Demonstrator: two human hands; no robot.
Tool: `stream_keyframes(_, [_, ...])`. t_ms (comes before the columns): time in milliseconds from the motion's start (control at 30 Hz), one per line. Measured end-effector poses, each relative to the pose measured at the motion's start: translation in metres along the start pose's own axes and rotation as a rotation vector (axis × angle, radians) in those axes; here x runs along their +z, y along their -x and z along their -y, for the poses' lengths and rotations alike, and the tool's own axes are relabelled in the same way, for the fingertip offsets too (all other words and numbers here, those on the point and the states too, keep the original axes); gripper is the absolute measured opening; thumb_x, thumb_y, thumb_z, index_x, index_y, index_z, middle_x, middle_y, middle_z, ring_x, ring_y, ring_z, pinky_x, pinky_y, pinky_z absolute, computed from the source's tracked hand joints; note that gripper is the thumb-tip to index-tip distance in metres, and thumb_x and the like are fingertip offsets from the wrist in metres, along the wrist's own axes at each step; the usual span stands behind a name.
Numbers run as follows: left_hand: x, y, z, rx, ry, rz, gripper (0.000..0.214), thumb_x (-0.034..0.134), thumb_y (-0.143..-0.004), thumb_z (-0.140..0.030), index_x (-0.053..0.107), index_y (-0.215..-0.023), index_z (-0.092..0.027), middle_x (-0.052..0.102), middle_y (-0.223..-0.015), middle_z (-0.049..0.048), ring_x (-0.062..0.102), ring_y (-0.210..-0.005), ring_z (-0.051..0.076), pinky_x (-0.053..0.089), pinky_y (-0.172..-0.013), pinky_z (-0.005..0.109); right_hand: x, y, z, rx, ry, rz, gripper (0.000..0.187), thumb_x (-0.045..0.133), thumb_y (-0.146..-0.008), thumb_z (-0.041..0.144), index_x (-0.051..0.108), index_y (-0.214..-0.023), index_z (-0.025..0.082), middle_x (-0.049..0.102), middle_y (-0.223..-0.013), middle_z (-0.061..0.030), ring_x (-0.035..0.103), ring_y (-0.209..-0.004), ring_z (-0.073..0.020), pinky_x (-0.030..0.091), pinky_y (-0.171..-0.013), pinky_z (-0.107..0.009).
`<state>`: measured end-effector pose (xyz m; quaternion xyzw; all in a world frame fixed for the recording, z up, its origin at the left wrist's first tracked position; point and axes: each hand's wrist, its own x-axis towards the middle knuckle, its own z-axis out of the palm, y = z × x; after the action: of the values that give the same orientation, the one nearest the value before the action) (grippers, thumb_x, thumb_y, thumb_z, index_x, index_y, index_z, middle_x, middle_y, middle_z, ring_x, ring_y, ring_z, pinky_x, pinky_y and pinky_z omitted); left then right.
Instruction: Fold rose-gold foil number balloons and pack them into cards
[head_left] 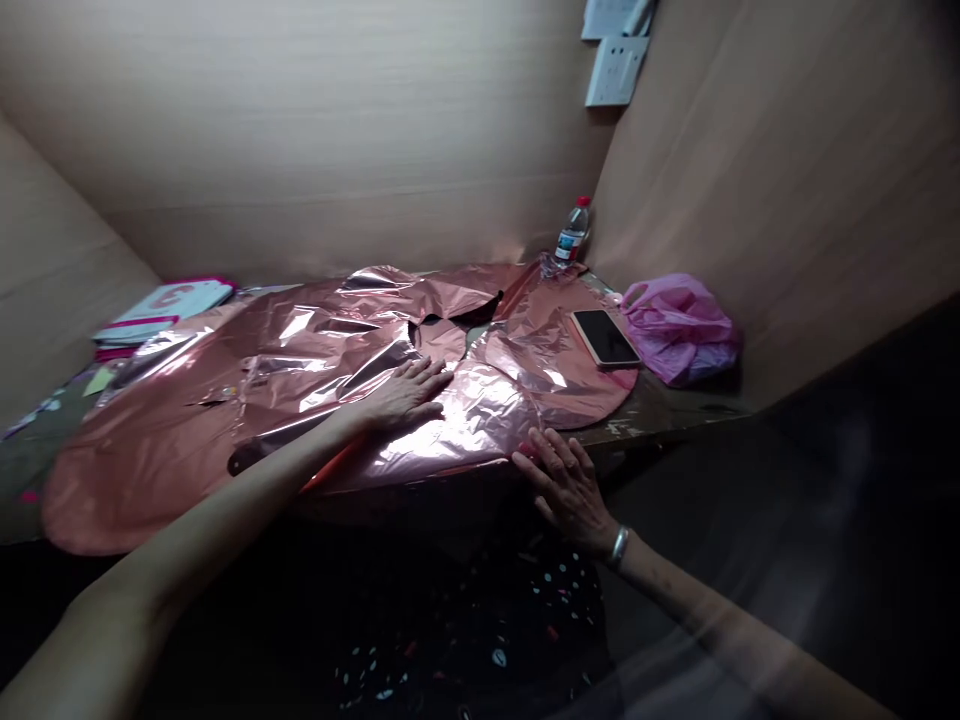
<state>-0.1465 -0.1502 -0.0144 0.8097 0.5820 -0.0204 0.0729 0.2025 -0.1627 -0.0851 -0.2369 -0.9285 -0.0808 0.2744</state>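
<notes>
Large flat sheets of shiny rose-gold foil (172,430), with rounded ends like an uninflated foil balloon, lie creased across the table. My left hand (409,395) rests on the middle of the foil, palm down with fingers stretched out. At the front edge of the foil is my right hand (570,490), its fingers extended and touching or almost touching the edge. A small pink-red spot shows beside its fingertips, too small to name. Between the foil layers, above my left hand, a dark gap opens.
A phone (606,338) lies on the foil at the right, beside a pink plastic bag (679,330). A water bottle (572,235) with a red cap stands in the back corner. Flat printed packets (165,312) are stacked at the left. Wooden panels (315,120) enclose the table; sockets (617,72) are mounted above.
</notes>
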Motion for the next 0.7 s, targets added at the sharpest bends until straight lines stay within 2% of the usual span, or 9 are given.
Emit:
stream_keyframes(133, [0.0, -0.001, 0.002, 0.014, 0.03, -0.028, 0.07, 0.033, -0.097, -0.057, 0.021, -0.155, -0.02, 0.014, -0.163, 0.012, 0.009, -0.15, 0.032, 0.009, -0.118, 0.049, 0.006, -0.031, -0.001, -0.144, -0.022, -0.068, 0.061, 0.055, -0.091, 0.014, 0.04, -0.147, 0.033, 0.047, -0.149, -0.0057, 0.033, -0.143, -0.0248, 0.018, -0.118, -0.046])
stream_keyframes(267, [0.005, -0.002, 0.011, 0.105, 0.061, -0.094, 0.058, 0.041, -0.096, -0.049, 0.039, -0.147, -0.021, 0.026, -0.16, 0.0116, 0.016, -0.148, 0.032, 0.011, -0.118, 0.05, 0.001, -0.049, -0.002, -0.233, -0.102, -0.111, 0.045, 0.053, -0.096, 0.019, 0.053, -0.138, 0.033, 0.058, -0.139, -0.0021, 0.049, -0.131, -0.0207, 0.017, -0.119, -0.044])
stream_keyframes(400, [0.006, -0.002, 0.014, 0.139, 0.136, -0.134, 0.052, 0.042, -0.096, -0.049, 0.051, -0.137, -0.019, 0.034, -0.156, 0.0124, 0.024, -0.145, 0.034, 0.015, -0.117, 0.05, -0.006, -0.058, -0.005, -0.288, -0.165, -0.121, 0.04, 0.046, -0.099, 0.017, 0.056, -0.135, 0.033, 0.065, -0.13, 0.0008, 0.056, -0.125, -0.0183, 0.016, -0.119, -0.043])
stream_keyframes(500, [0.0, -0.002, 0.009, 0.132, 0.24, -0.141, 0.052, 0.039, -0.095, -0.05, 0.055, -0.132, -0.018, 0.042, -0.15, 0.0136, 0.032, -0.14, 0.032, 0.019, -0.116, 0.048, -0.011, -0.067, -0.004, -0.258, -0.242, -0.041, 0.036, 0.044, -0.1, 0.02, 0.063, -0.125, 0.036, 0.071, -0.12, 0.0045, 0.062, -0.115, -0.017, 0.019, -0.118, -0.044])
stream_keyframes(567, [-0.009, 0.001, 0.004, 0.085, 0.366, -0.14, 0.055, 0.035, -0.096, -0.05, 0.053, -0.134, -0.015, 0.045, -0.148, 0.0139, 0.037, -0.138, 0.031, 0.023, -0.116, 0.045, -0.015, -0.077, -0.002, -0.188, -0.331, -0.006, 0.031, 0.046, -0.099, 0.021, 0.069, -0.115, 0.035, 0.075, -0.106, 0.0045, 0.068, -0.103, -0.0172, 0.025, -0.115, -0.046])
stream_keyframes(700, [-0.04, 0.024, -0.002, -0.025, 0.648, -0.166, 0.064, 0.024, -0.099, -0.051, 0.048, -0.139, -0.008, 0.05, -0.144, 0.0129, 0.047, -0.131, 0.027, 0.033, -0.111, 0.037, -0.025, -0.107, -0.002, -0.106, -0.45, -0.016, 0.025, 0.049, -0.098, 0.027, 0.073, -0.105, 0.029, 0.077, -0.091, 0.0009, 0.07, -0.089, -0.0177, 0.039, -0.105, -0.042])
